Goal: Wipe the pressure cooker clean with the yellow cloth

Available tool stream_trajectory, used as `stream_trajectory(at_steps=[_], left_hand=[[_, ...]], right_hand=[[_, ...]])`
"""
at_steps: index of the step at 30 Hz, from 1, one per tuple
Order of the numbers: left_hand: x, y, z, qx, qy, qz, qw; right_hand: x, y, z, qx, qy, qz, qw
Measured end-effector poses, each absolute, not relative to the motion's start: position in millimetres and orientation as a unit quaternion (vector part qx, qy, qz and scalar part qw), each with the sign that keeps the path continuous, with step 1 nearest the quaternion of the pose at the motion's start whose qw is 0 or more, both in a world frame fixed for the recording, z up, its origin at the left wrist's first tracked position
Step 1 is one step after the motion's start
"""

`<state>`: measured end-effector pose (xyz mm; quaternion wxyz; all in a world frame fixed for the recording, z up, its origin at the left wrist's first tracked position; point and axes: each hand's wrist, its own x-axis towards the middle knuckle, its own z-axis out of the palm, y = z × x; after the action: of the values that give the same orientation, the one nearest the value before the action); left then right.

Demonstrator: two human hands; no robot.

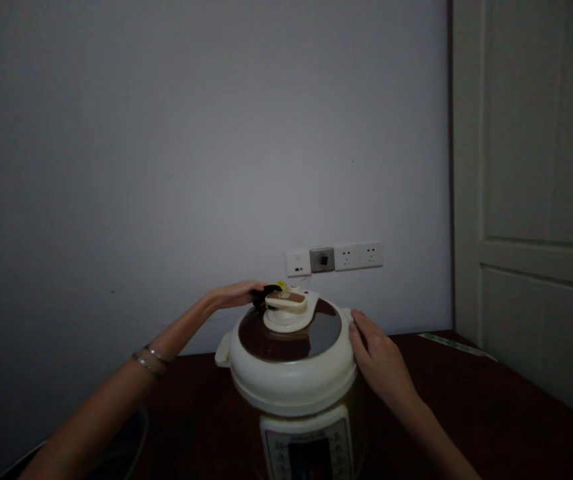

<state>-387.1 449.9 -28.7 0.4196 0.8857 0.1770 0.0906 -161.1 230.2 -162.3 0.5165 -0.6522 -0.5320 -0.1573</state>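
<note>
A white electric pressure cooker (291, 387) with a brown, glossy lid top (323, 333) stands in front of me. On the lid is a white and brown handle (286, 301). My left hand (239, 293) reaches behind the left of this handle. It is closed on a black thing with yellow beside it (265, 293), partly hidden by the handle; its kind I cannot make out. At the cooker's right side, my right hand (373, 350) grips the rim by the side handle, thumb toward me. A control panel (309, 443) shows on the cooker's front.
Dark red-brown tabletop (446, 400) lies under the cooker. Behind it rises a pale wall with a row of sockets (359, 256). A patterned strip (456, 345) lies at the back right, near a panelled door (531, 200). Something dark with a curved edge (131, 443) is at lower left.
</note>
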Motion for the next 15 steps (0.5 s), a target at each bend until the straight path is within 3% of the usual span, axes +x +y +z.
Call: stream_trajectory(at_steps=[4, 10, 15], left_hand=[[-373, 455, -24, 0.810, 0.218, 0.087, 0.537], [-347, 443, -28, 0.885, 0.221, 0.110, 0.395], [-351, 434, -32, 0.890, 0.210, 0.122, 0.385]], right_hand=[[-161, 230, -163, -0.650, -0.533, -0.160, 0.517], [-160, 230, -164, -0.656, -0.530, -0.150, 0.517], [-159, 230, -165, -0.654, -0.531, -0.159, 0.515]])
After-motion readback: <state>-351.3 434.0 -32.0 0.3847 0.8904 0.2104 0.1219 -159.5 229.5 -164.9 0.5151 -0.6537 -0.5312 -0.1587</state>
